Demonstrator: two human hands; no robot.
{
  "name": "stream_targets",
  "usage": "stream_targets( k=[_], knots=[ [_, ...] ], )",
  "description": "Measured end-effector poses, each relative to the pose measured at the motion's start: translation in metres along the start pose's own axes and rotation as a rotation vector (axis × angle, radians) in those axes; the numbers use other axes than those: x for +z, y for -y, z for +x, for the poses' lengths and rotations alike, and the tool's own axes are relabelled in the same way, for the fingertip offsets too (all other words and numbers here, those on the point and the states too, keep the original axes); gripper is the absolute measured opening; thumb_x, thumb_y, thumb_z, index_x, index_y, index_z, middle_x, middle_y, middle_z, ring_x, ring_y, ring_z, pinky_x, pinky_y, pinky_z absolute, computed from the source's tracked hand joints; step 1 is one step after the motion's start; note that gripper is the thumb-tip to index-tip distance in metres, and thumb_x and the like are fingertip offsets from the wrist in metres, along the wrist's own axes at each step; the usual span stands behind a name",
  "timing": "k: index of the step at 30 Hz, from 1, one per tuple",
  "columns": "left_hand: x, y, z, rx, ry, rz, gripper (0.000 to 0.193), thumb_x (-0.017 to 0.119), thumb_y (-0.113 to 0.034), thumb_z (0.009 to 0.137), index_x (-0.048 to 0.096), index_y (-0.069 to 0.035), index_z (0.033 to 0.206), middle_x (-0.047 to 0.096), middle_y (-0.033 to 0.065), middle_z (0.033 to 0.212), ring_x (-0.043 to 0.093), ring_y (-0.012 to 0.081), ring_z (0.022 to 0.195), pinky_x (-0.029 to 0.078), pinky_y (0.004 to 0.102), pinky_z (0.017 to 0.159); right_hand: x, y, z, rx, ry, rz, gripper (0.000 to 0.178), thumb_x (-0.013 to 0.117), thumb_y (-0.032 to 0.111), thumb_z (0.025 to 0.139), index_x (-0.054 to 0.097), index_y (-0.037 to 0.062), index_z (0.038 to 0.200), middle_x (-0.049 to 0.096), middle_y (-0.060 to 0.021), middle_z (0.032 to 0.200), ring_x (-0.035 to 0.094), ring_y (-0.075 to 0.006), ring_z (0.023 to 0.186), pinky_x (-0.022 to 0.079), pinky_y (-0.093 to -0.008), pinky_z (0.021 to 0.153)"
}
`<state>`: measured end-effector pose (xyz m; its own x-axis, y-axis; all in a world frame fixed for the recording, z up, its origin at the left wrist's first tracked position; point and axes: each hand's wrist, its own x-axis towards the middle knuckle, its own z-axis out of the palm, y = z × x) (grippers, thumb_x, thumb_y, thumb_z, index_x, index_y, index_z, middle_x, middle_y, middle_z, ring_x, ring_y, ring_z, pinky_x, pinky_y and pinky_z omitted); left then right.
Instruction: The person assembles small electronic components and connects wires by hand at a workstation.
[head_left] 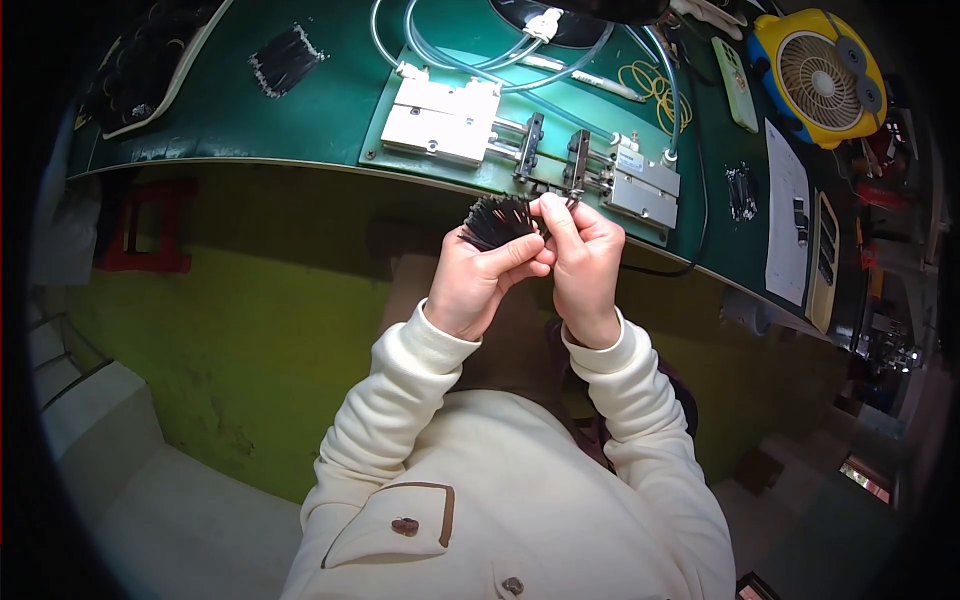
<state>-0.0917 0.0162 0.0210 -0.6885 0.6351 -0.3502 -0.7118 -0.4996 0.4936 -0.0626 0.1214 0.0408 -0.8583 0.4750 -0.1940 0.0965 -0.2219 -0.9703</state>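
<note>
My left hand [472,284] is closed around a fanned bundle of thin black wires [497,220], their ends pointing up and away from me. Beside it, my right hand [586,262] pinches with thumb and forefinger at the front of a clamping fixture; a short black piece seems to be in the fingertips, too small to make out surely. Just beyond my hands stand the fixture's two dark upright jaws [530,148], a gap between them. A white pneumatic cylinder [440,120] backs the left jaw, and a silver cylinder [642,188] backs the right one.
Clear air hoses [480,72] loop over the green bench [200,120]. Black wire bundles lie left [288,60] and right [741,192]. Farther right are a phone [735,84], a yellow and blue fan [822,80] and a paper sheet [786,215]. A red stool [150,228] stands below.
</note>
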Motion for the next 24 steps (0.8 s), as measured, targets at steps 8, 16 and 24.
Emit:
stream_targets(
  k=[8, 16, 24],
  knots=[
    [0.003, -0.002, -0.004, 0.009, -0.039, 0.012, 0.011, 0.054, 0.0, 0.077, 0.056, 0.001, 0.087, 0.058, 0.0069, 0.078, 0.058, 0.0126, 0.067, 0.05, 0.0227, 0.062, -0.001, -0.003, 0.002, -0.13, 0.016, -0.055, 0.018, 0.054, 0.012, 0.081, 0.061, -0.0027, 0.074, 0.055, 0.0005, 0.06, 0.044, -0.0012, 0.049, 0.035, -0.015, 0.043],
    [0.0, -0.002, -0.006, 0.001, -0.002, 0.044, 0.012, 0.055, 0.0, 0.076, 0.055, 0.001, 0.088, 0.058, 0.0071, 0.078, 0.058, 0.0124, 0.065, 0.05, 0.0225, 0.06, -0.001, 0.005, -0.005, -0.161, 0.064, -0.179, 0.017, 0.054, 0.012, 0.081, 0.061, -0.0031, 0.077, 0.056, 0.0001, 0.062, 0.045, -0.0014, 0.052, 0.037, -0.0157, 0.045],
    [0.004, -0.002, -0.004, 0.014, -0.059, 0.022, 0.013, 0.055, 0.0, 0.076, 0.055, 0.002, 0.089, 0.059, 0.0076, 0.077, 0.058, 0.0128, 0.066, 0.05, 0.0219, 0.06, 0.0, 0.0, -0.001, -0.086, -0.02, -0.11, 0.017, 0.053, 0.011, 0.081, 0.06, -0.0037, 0.078, 0.058, -0.0017, 0.064, 0.049, -0.0034, 0.056, 0.04, -0.0164, 0.049]
  ],
)
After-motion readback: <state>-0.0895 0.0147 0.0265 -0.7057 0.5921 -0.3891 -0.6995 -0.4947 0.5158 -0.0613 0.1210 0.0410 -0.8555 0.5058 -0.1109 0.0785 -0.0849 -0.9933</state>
